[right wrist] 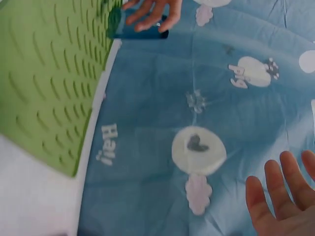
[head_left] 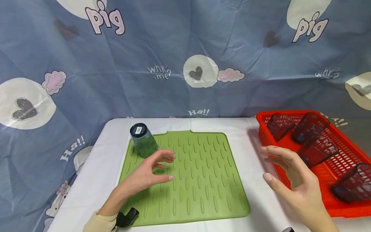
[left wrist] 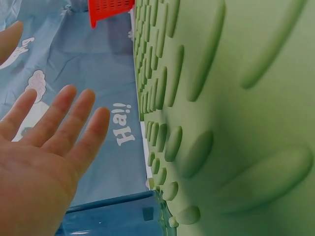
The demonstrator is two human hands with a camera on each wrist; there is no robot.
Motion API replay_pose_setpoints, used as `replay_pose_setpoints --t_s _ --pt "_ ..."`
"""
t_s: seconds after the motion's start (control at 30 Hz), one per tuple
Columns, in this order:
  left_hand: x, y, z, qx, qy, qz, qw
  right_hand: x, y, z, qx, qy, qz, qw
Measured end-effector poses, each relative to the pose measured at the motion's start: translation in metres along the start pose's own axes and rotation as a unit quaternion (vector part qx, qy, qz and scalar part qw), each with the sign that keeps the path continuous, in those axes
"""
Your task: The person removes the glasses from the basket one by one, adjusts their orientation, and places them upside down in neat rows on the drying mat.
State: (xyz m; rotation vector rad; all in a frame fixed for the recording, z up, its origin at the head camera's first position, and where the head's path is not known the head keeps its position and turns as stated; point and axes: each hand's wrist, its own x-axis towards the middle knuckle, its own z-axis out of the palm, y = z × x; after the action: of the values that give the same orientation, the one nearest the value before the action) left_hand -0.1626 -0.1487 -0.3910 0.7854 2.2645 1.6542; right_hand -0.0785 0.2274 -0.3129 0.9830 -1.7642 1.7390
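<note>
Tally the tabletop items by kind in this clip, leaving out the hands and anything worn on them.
Green mat: 1
Red basket: 1
Cup on the mat: 1
Cups in the basket: 4
Total: 7

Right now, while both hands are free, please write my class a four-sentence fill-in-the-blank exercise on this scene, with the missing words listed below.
1. The mat under the lone glass is coloured ____.
2. In the head view, ____ glasses can be seen in the red basket.
3. The right hand is nearer the basket, while the ____ hand is nearer the lone glass.
4. In the head view, the basket lies to the ____ of the mat.

Missing words: green; four; left; right.
</note>
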Motion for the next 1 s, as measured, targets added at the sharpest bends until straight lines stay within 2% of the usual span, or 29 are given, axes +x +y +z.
replay_pose_setpoints --t_s 0.07,0.13,0.23,0.27,0.3,0.37,0.43,0.47,0.5,0.53,0.6,0.7,0.77,1.0 --pt "-0.001 -0.001 0.0 0.002 -0.003 -0.004 1.0 -0.003 -0.003 -0.008 -0.004 -0.004 -0.001 1.0" --pt "-0.002 -0.001 0.0 0.002 -0.007 -0.013 0.9999 -0.006 -0.006 -0.017 -0.022 -0.004 0.016 0.9996" --pt "-0.003 -0.001 0.0 0.003 -0.008 -0.016 0.9998 -0.01 -0.011 -0.034 -0.076 0.002 0.054 0.9956" --pt "-0.003 0.0 0.0 0.003 -0.005 -0.015 0.9999 -0.011 -0.013 -0.039 -0.109 0.003 0.069 0.9916" --pt "-0.003 0.0 0.0 0.006 0.0 -0.011 0.9999 -0.011 -0.015 -0.044 -0.155 0.006 0.092 0.9836" --pt "-0.004 0.0 0.0 0.008 0.012 -0.004 0.9999 -0.012 -0.018 -0.053 -0.226 0.005 0.111 0.9679" --pt "-0.005 0.0 -0.001 0.01 0.022 0.001 0.9997 -0.013 -0.02 -0.062 -0.291 0.008 0.132 0.9475" --pt "-0.005 0.001 -0.001 0.011 0.024 0.003 0.9996 -0.014 -0.021 -0.065 -0.332 0.007 0.147 0.9319" --pt "-0.006 0.001 -0.001 0.009 0.025 0.003 0.9996 -0.014 -0.022 -0.069 -0.352 0.009 0.156 0.9228" --pt "-0.006 0.001 -0.001 0.006 0.025 0.001 0.9997 -0.015 -0.021 -0.074 -0.357 0.012 0.156 0.921" --pt "-0.006 0.0 -0.002 0.004 0.022 -0.002 0.9998 -0.016 -0.022 -0.083 -0.384 0.019 0.178 0.906" --pt "-0.007 0.0 -0.001 0.001 0.012 -0.006 0.9999 -0.021 -0.018 -0.101 -0.404 0.027 0.186 0.8953" --pt "-0.007 -0.001 -0.001 0.002 0.008 -0.01 0.9999 -0.025 -0.015 -0.113 -0.425 0.031 0.195 0.8835" --pt "-0.008 0.0 0.001 -0.004 -0.001 -0.013 0.9999 -0.038 -0.002 -0.149 -0.478 0.057 0.199 0.8537"
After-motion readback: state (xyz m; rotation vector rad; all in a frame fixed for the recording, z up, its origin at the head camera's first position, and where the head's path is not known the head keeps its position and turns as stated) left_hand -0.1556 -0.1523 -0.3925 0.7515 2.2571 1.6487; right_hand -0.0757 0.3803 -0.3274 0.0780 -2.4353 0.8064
